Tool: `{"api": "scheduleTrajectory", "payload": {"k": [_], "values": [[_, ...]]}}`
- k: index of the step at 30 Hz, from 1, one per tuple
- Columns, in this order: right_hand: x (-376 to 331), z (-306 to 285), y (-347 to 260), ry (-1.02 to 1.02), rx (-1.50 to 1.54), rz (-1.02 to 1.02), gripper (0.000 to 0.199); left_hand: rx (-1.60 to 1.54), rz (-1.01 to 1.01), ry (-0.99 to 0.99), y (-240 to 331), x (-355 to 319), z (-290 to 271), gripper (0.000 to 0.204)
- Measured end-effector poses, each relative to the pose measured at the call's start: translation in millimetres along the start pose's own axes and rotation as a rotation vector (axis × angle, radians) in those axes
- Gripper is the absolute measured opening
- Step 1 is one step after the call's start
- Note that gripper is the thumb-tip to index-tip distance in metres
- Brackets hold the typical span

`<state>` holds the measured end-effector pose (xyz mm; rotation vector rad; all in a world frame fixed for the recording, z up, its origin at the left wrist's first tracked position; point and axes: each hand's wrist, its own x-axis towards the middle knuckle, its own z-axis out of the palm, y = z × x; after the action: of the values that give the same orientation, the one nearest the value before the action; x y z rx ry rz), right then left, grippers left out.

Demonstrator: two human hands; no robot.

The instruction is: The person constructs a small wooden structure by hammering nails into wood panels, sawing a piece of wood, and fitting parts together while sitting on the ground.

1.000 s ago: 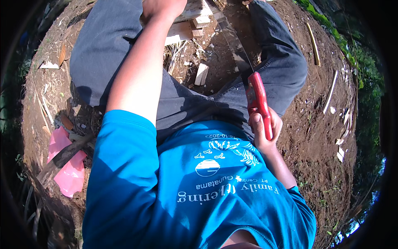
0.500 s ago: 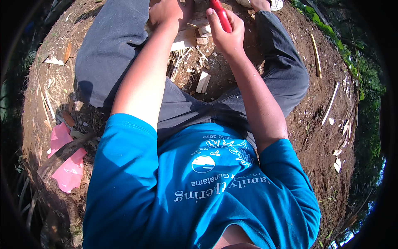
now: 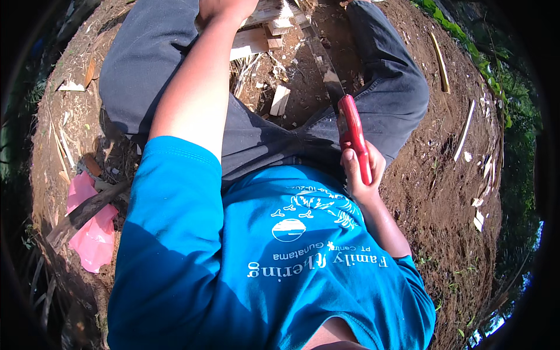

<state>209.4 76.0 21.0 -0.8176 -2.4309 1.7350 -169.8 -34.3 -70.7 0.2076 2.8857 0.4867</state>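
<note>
I sit on bare soil with my legs in grey trousers spread apart. My left hand [image 3: 224, 9] presses down on pale wooden planks [image 3: 251, 42] at the top edge, between my knees. My right hand [image 3: 359, 172] is close to my waist, shut on the red handle [image 3: 353, 131] of a hand saw. Its dark blade [image 3: 324, 61] runs up and away from me toward the planks; the tip is hard to make out against the dirt.
A small wood offcut [image 3: 280, 100] and chips lie on the soil between my legs. A pink plastic sheet [image 3: 87, 233] and a dark branch [image 3: 81, 213] lie at my left. Thin bamboo strips [image 3: 465, 131] are scattered to the right, near green plants [image 3: 466, 41].
Half a second ago my right hand had pushed the saw forward to the planks; now it has drawn it back toward my waist. My left hand stays on the wood.
</note>
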Motion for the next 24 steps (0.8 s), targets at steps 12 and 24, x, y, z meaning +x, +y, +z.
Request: {"api": "scheduleTrajectory", "payload": {"k": [12, 24], "values": [[114.7, 72.5, 15.5, 0.072, -0.085, -0.256, 0.027, 0.024, 0.095, 0.056, -5.5, 16.0, 10.8, 0.055], [85.9, 6.9, 6.0, -0.056, -0.003, -0.074, 0.026, 0.026, -0.032, 0.021, 4.7, 17.9, 6.1, 0.056]]}}
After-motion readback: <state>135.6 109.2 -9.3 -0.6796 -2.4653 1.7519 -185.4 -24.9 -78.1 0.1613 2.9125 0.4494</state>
